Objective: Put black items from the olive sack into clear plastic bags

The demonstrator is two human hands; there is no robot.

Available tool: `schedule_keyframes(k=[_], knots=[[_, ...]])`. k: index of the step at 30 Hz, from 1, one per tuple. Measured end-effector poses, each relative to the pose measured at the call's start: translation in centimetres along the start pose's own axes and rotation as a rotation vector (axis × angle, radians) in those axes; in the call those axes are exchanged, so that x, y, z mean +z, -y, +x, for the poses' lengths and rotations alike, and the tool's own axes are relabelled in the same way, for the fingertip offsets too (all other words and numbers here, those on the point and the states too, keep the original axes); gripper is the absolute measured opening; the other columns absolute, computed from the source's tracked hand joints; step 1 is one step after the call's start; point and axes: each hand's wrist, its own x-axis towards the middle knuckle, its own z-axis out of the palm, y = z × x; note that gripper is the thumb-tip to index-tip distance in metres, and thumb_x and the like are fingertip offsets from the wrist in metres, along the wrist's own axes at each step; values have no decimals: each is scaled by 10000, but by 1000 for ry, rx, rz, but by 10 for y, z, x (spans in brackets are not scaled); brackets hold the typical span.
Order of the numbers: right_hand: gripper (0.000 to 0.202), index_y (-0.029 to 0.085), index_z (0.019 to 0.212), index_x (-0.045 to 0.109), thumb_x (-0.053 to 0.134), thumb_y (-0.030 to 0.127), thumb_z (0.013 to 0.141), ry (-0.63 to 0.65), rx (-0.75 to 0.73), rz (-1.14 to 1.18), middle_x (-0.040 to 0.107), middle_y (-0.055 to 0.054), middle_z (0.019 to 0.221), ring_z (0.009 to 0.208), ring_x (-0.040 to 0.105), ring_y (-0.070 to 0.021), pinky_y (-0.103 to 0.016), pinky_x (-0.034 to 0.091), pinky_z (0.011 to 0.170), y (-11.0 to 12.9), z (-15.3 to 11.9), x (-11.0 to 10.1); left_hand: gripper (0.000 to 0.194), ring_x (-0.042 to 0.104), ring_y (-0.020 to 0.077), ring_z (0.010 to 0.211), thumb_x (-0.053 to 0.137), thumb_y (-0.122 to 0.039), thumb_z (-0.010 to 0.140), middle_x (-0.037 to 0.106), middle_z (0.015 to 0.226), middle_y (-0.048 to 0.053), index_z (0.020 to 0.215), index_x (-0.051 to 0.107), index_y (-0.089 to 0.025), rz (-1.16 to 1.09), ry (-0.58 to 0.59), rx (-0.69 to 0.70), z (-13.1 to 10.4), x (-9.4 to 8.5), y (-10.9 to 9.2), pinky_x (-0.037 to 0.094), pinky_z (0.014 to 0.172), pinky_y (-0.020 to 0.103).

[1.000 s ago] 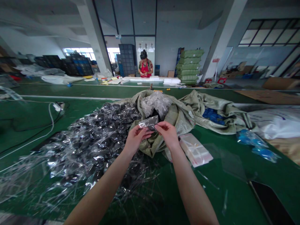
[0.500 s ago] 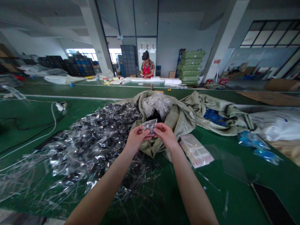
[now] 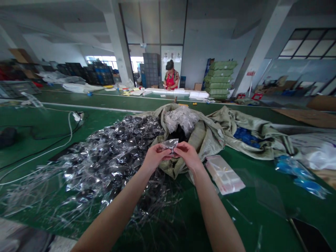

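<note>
Both hands pinch one small clear plastic bag (image 3: 170, 144) in front of me, with something dark inside that I cannot make out. My left hand (image 3: 155, 156) is closed on its left side and my right hand (image 3: 188, 154) on its right, fingertips almost meeting. To the left spreads a large heap of clear bags with dark contents (image 3: 118, 150). Just behind the hands, an olive woven sack (image 3: 201, 134) lies with its mouth open, crumpled clear plastic (image 3: 181, 119) and dark items inside. A stack of flat clear bags (image 3: 224, 174) rests right of my right forearm.
A second woven sack (image 3: 267, 134) holds blue items (image 3: 246, 137), and blue bagged pieces (image 3: 296, 168) lie to its right. A phone (image 3: 312, 234) is at the lower right. Cables (image 3: 69, 131) cross the green table on the left. A person in a red apron (image 3: 171, 78) works across the table.
My view has turned slightly left, so the scene sits further right and a little lower. Both hands still pinch the small bag, with little shift in the grip.
</note>
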Motion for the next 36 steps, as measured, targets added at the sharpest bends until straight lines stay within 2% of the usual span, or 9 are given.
schedule_keyframes(k=[3, 6, 9, 14, 19, 21, 24, 28, 36], knots=[[351, 192, 847, 705, 811, 449, 633, -9, 55, -70, 719, -24, 837, 749, 657, -164, -267, 537, 615, 5, -1, -5, 470, 711, 206, 638, 859, -431, 537, 714, 697, 28, 808, 586, -161, 136, -47, 44, 7, -21, -7, 537, 526, 261], [363, 188, 881, 723, 770, 480, 671, -105, 51, -136, 728, -52, 908, 809, 660, -175, -270, 531, 642, 13, -2, -21, 437, 665, 179, 573, 784, -509, 638, 662, 600, 0, 820, 581, -168, 503, -266, 186, 35, -53, -34, 479, 494, 240], [359, 187, 864, 711, 743, 498, 688, -226, 46, -231, 724, -52, 862, 778, 657, -185, -282, 520, 631, 17, -7, -43, 495, 671, 182, 828, 619, -594, 793, 715, 828, 47, 923, 607, -117, 1003, -490, 249, 83, -83, -73, 506, 761, 260], [273, 165, 854, 703, 609, 419, 823, -302, 16, -791, 713, -66, 815, 760, 648, -207, -337, 501, 715, -1, -40, -70, 417, 582, 300, 1143, 670, -455, 813, 704, 981, 202, 783, 646, -40, 1161, -438, 106, 148, -100, -109, 394, 1011, 390], [252, 124, 954, 717, 632, 332, 840, -259, 178, -1337, 713, -128, 962, 925, 653, -249, -351, 468, 858, -34, -73, -75, 398, 489, 389, 1263, 509, -354, 912, 667, 1099, 240, 1109, 634, -31, 1301, -412, 205, 157, -64, -87, 336, 1038, 538], [310, 117, 1019, 713, 685, 343, 807, -236, 249, -1448, 696, -157, 1038, 1026, 630, -277, -353, 451, 908, -44, -77, -74, 425, 527, 349, 1233, 463, -355, 926, 648, 1156, 230, 1188, 611, -54, 1375, -262, 246, 155, -35, -59, 366, 1035, 496], [319, 118, 1018, 724, 691, 351, 804, -157, 320, -1537, 687, -173, 1035, 1033, 623, -295, -359, 447, 915, -50, -80, -76, 326, 644, 309, 1076, 569, -362, 859, 702, 1049, 194, 1006, 711, -107, 1456, 13, 187, 159, 11, -6, 470, 942, 383], [292, 137, 928, 741, 694, 393, 796, -158, 367, -1565, 677, -162, 1017, 1001, 624, -291, -345, 466, 871, -49, -87, -77, 315, 688, 335, 984, 676, -345, 783, 713, 1016, 242, 961, 734, -92, 1527, 137, 43, 183, 54, 52, 526, 811, 354], [241, 159, 924, 731, 623, 354, 833, -187, 387, -1585, 643, -151, 1060, 1032, 570, -305, -336, 495, 742, -55, -94, -75, 479, 662, 367, 1042, 678, -467, 771, 687, 1097, 277, 1050, 721, -80, 1672, 200, -45, 228, 75, 81, 526, 762, 365]])
